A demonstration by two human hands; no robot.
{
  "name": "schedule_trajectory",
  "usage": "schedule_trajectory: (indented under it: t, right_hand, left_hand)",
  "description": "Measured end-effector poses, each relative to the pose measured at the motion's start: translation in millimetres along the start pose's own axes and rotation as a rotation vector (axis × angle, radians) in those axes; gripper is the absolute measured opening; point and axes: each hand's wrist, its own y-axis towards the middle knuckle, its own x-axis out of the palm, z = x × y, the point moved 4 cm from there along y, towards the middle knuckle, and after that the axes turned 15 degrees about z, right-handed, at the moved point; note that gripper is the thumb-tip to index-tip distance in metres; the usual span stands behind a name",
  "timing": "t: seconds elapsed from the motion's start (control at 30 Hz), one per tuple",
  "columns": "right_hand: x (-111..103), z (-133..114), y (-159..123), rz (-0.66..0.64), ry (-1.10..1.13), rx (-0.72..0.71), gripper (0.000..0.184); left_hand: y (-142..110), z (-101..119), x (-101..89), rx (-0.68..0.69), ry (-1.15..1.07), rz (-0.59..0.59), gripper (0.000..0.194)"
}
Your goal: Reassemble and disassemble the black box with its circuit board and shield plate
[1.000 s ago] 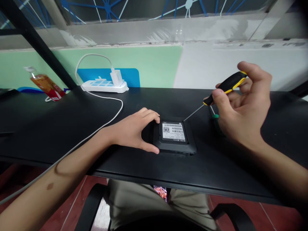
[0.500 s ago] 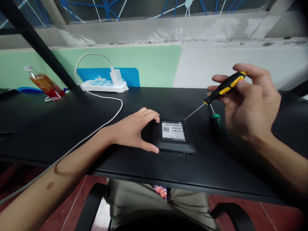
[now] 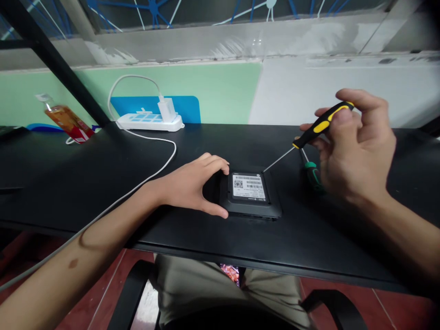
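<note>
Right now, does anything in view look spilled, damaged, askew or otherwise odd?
The grey window ledge beyond the desk has white smears and a ragged lower edge, so looks unfinished. The bottle leans like the black post beside it, possibly lens distortion. No spill shows.

Right hand [image 3: 360, 146] gripping yellow-black screwdriver [image 3: 323, 124], tip at black device's [image 3: 252, 208] far right corner; left hand [image 3: 192, 183] bracing left side.
</note>
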Motion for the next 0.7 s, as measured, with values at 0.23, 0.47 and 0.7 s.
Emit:
schedule_trajectory:
  t: [0.23, 0.47, 0.7]
  right_hand:
    - [-0.1, -2.6, -2.1, -0.017, -0.044, -0.106, 0.05]
    - [1.9, -3.4, -5.8, -0.071, -0.046, -0.118, 0.053]
    - [1.0, -9.5, -5.4, -0.025, -0.028, -0.217, 0.053]
  left_hand:
    - [0.1, 0.6, 0.0, -0.001, 0.0, 0.002, 0.074]
    - [0.5, 0.6, -0.3, 0.007, 0.005, 0.0, 0.075]
    - [0.6, -0.4, -0.8, 0.002, 0.007, -0.003, 0.075]
